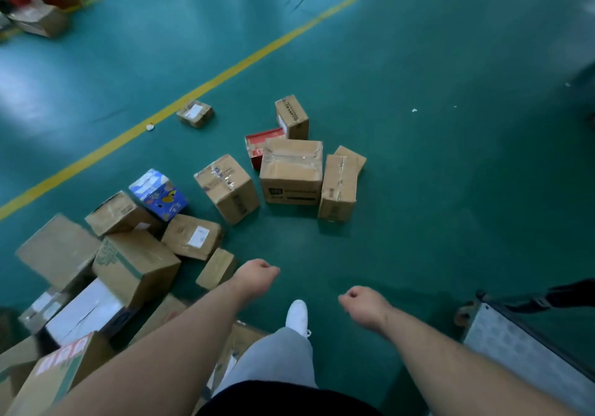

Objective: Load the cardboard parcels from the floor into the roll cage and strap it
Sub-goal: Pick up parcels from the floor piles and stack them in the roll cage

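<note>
Several cardboard parcels lie scattered on the green floor. A large taped box (291,172) sits in the middle group, with a tilted box (228,188) to its left and a tall narrow box (338,187) to its right. A blue printed box (158,194) leans on the pile at the left, where a green-printed box (135,264) lies. My left hand (257,272) hangs above the floor beside a small box (216,269), fingers curled, holding nothing. My right hand (363,304) is likewise curled and holds nothing. The roll cage's metal base (515,344) shows at the lower right with a black strap (544,301).
A yellow line (225,72) crosses the floor diagonally. A small parcel (195,113) lies alone near it. More boxes (42,19) and a red object stand at the far top left. My white shoe (297,317) is planted between my hands.
</note>
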Available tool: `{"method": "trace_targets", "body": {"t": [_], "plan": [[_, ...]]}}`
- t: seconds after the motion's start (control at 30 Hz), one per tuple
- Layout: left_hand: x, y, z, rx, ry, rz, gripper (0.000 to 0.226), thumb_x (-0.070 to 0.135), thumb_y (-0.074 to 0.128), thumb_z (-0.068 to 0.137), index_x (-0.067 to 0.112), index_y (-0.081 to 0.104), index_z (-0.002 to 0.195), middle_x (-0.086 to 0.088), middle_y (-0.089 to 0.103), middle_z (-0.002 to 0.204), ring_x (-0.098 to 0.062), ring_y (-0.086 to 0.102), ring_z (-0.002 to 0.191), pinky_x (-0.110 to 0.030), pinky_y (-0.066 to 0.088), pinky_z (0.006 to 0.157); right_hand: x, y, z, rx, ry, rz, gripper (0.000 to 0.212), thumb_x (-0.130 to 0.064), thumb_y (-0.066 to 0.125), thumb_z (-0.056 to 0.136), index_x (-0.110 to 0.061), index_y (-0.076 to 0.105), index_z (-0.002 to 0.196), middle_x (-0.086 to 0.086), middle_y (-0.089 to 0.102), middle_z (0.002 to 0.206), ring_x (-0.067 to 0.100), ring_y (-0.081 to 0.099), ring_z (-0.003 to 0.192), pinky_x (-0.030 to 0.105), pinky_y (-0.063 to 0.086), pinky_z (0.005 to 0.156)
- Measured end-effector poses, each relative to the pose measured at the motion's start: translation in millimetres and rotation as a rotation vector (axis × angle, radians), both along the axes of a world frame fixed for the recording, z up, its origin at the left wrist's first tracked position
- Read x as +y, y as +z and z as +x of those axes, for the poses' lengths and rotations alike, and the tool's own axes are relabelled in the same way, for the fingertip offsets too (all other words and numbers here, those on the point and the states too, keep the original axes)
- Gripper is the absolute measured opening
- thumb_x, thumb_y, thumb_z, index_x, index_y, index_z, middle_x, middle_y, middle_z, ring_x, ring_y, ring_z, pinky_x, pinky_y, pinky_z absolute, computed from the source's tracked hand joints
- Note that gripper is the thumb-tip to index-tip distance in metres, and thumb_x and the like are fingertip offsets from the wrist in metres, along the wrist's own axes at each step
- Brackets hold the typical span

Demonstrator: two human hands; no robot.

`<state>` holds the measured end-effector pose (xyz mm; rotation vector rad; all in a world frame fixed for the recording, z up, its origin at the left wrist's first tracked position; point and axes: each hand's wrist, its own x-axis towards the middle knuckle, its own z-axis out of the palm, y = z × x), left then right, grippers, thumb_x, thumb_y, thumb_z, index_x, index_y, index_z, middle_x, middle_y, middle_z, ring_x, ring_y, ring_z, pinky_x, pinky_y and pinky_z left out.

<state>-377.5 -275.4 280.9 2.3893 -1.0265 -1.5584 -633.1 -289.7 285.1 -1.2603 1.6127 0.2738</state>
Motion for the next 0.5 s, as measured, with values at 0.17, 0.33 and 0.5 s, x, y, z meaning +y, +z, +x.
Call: {"method": "trace_targets", "body": {"t": [0.17, 0.33, 0.5], "plan": [[-122, 17, 2, -0.016, -0.119, -0.026, 0.032, 0.039, 0.054, 0.099, 0.013, 0.069, 0.111, -0.005, 0.07, 0.11, -0.024, 0.068, 0.103, -0.037, 0.055, 0.097, -113, 45, -9, 0.083, 0.039, -0.101, 0.029, -0.043, 0.049, 0.101, -0.018, 0.065, 0.103, -0.004, 0.067, 0.092, 0.016, 0.061, 0.079, 0.028, 0.048, 0.071], [-209, 30, -18, 0.02, -0.179, -0.044, 0.03, 0.04, 0.053, 0.101, 0.019, 0.065, 0.119, -0.001, 0.068, 0.114, -0.021, 0.065, 0.105, -0.04, 0.052, 0.101, -182, 51, -31, 0.121, -0.058, -0.135, 0.028, -0.042, 0.047, 0.099, -0.019, 0.063, 0.101, -0.003, 0.067, 0.09, 0.016, 0.059, 0.075, 0.029, 0.049, 0.071], [-266, 4, -43, 0.04, -0.187, 0.058, 0.035, 0.041, 0.053, 0.102, 0.018, 0.063, 0.127, -0.001, 0.066, 0.117, -0.02, 0.064, 0.108, -0.039, 0.052, 0.1, -238, 16, -54, 0.148, -0.016, -0.036, 0.028, -0.036, 0.047, 0.099, -0.016, 0.064, 0.107, 0.0, 0.069, 0.097, 0.016, 0.058, 0.077, 0.03, 0.048, 0.071]]}}
